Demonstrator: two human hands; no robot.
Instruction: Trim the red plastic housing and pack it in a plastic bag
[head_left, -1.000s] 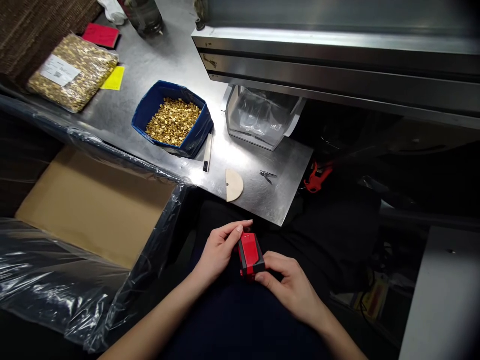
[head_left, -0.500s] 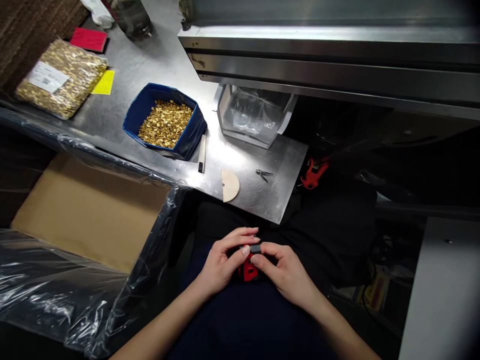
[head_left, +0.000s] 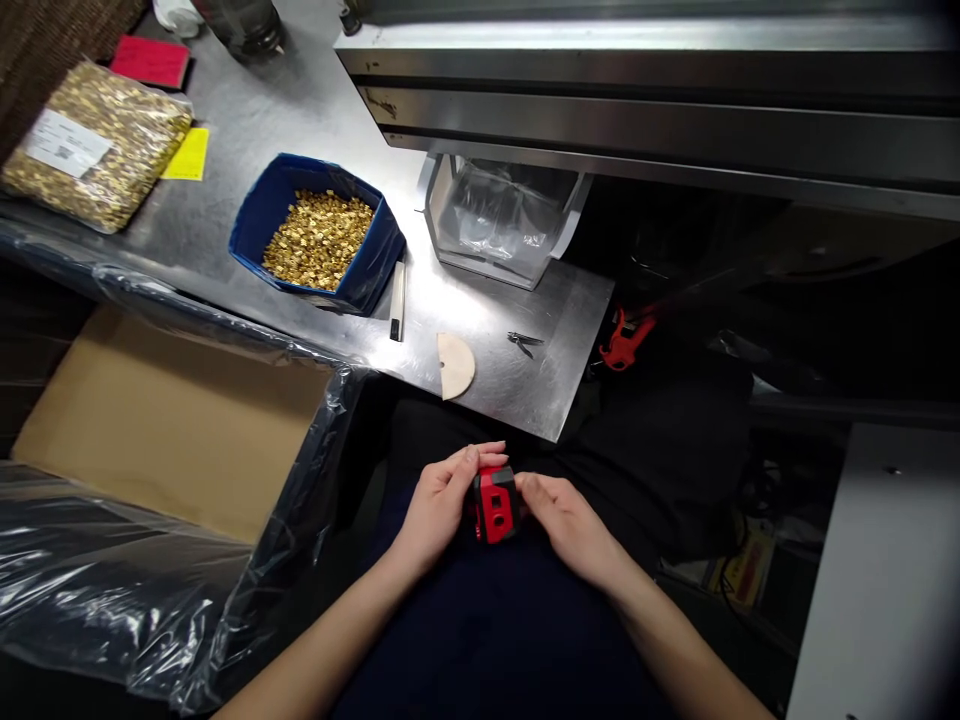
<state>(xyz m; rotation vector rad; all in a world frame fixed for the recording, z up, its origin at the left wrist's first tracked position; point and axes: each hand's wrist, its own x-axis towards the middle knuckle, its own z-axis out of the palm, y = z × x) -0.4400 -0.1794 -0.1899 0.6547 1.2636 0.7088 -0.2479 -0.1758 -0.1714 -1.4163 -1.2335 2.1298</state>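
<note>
A small boxy red-and-black device (head_left: 496,506) is held between my hands above my lap. Its red face, with a square and a round opening, points up toward me; I cannot tell exactly what kind of device it is. My left hand (head_left: 444,500) grips it from the left, thumb on the near top corner and fingers reaching over its far side. On the right edge, my right hand (head_left: 564,515) pinches it between thumb and bent forefinger. The right fingertips are partly hidden behind the device.
On the metal table (head_left: 315,90) stand a blue bin (head_left: 247,225) of brass-coloured pieces and a clear bin (head_left: 491,265). A cutter knife (head_left: 398,302), a half-round disc (head_left: 455,366) and nail clippers (head_left: 523,341) lie near its edge. A plastic-lined carton (head_left: 172,420) is at left.
More of the device's red face now shows between my hands. My left thumb has shifted up along it, and my right hand has moved slightly to the right edge. The whole view has shifted a little.
</note>
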